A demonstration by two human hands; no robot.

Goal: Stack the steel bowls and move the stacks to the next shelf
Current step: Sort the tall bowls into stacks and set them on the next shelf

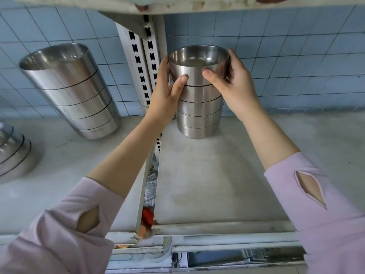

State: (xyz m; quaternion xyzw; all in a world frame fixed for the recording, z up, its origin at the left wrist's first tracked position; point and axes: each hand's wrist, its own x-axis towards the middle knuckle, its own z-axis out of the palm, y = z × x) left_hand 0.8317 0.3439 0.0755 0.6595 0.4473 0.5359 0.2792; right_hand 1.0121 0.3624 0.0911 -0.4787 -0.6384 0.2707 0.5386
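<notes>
Hidden: most fingers behind held stack, right of slotted post; leftmost stack cut off.
Left hand: clasping held stack, thumb in front.
Right hand: same clasp, opposite side.

We record brushed silver-grey on all three bowl stacks: right stack, left stack and edge stack at the shelf's left edge, each banded by thin dark seam lines.
Wall tiles: pale blue, grey grout grid.
Shelf: off-white, faint brownish stains.
Upright post: white, two columns of black slots.
Sleeves: pale lilac-pink.
Upper shelf: rust-brown spots.
</notes>
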